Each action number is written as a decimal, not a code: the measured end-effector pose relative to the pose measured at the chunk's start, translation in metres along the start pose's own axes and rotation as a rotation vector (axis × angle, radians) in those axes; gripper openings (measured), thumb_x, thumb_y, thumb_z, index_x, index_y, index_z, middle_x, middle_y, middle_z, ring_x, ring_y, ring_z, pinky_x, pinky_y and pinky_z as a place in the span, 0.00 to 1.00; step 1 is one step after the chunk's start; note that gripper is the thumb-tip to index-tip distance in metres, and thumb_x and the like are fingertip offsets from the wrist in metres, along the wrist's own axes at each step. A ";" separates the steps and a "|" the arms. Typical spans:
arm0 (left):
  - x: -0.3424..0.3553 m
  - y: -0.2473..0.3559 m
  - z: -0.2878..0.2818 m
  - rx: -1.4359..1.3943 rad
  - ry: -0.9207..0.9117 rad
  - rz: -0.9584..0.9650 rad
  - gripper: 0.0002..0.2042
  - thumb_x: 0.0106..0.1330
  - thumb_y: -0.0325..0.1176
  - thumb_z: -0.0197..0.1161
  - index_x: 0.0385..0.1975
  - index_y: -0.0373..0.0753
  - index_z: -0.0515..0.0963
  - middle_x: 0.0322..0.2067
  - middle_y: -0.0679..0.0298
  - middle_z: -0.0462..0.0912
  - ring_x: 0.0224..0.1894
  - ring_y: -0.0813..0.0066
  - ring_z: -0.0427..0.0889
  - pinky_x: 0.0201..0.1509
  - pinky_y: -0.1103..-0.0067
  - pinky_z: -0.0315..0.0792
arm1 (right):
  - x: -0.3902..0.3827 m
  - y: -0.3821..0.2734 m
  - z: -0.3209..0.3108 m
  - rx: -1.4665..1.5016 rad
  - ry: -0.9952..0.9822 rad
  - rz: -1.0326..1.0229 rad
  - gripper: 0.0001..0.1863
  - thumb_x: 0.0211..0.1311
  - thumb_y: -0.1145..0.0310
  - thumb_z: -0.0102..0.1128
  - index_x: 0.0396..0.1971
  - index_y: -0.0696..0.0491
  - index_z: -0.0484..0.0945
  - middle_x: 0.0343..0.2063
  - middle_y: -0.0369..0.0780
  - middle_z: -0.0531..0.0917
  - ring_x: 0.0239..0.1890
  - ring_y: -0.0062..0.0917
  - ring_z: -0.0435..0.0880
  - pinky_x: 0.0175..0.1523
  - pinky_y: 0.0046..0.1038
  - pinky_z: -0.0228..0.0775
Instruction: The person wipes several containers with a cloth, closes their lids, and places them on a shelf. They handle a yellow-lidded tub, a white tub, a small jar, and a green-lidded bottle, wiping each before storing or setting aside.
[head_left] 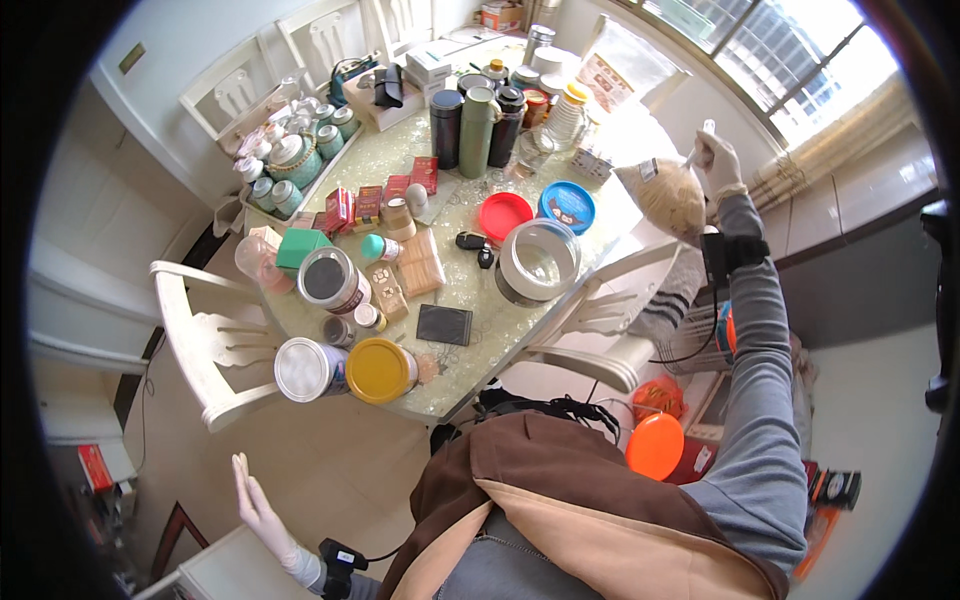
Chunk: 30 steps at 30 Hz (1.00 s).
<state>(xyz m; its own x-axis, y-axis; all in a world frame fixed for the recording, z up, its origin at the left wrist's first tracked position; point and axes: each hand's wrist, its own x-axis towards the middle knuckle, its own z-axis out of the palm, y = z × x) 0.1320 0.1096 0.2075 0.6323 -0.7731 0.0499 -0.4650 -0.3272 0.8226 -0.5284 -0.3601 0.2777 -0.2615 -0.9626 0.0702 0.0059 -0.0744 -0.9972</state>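
Note:
My right hand (pixel 716 162), in a white glove, is raised at the far right and closed on the gathered top of a clear plastic bag (pixel 663 194). Tan, grainy or powdery contents fill the bag, which hangs beside the table's right edge. A small white tip sticks up above my fist; I cannot make out what it is. My left hand (pixel 262 518), also gloved, is low at the left, fingers stretched out and holding nothing. On the table stands an uncovered clear round jar (pixel 538 262), with a red lid (pixel 506 216) and a blue lid (pixel 567 207) behind it.
The table (pixel 470 375) carries a yellow-lidded can (pixel 381 370), a white-lidded can (pixel 310 370), small red boxes (pixel 367 206), a green flask (pixel 477 135) and a tray of teal jars (pixel 292 158). White chairs (pixel 225 340) surround it; one chair (pixel 610 315) is just right of the jar.

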 end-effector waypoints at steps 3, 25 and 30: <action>-0.021 0.023 -0.005 -0.013 0.064 -0.119 0.23 0.75 0.38 0.40 0.61 0.28 0.63 0.59 0.52 0.71 0.63 0.66 0.66 0.69 0.73 0.53 | 0.037 0.056 -0.002 -0.018 -0.020 0.008 0.14 0.61 0.69 0.55 0.16 0.54 0.71 0.13 0.29 0.65 0.13 0.13 0.57 0.20 0.19 0.45; -0.081 0.024 0.020 0.070 0.104 -0.340 0.18 0.70 0.31 0.52 0.57 0.29 0.69 0.51 0.55 0.79 0.55 0.72 0.75 0.61 0.79 0.65 | -0.026 0.019 0.107 -1.086 -0.623 -0.633 0.21 0.59 0.67 0.58 0.54 0.50 0.75 0.27 0.43 0.82 0.27 0.28 0.81 0.36 0.28 0.71; -0.032 -0.012 0.024 -0.011 -0.030 -0.295 0.20 0.68 0.31 0.55 0.58 0.31 0.68 0.50 0.55 0.79 0.55 0.73 0.75 0.60 0.79 0.65 | -0.107 -0.019 0.135 -1.039 -0.794 -0.617 0.21 0.58 0.69 0.59 0.53 0.52 0.75 0.31 0.46 0.81 0.34 0.32 0.81 0.43 0.30 0.71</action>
<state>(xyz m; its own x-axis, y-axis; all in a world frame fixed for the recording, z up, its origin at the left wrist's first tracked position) 0.1025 0.1246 0.1826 0.7202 -0.6616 -0.2089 -0.2570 -0.5341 0.8054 -0.3701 -0.2910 0.2922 0.6338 -0.7610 0.1386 -0.6888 -0.6368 -0.3465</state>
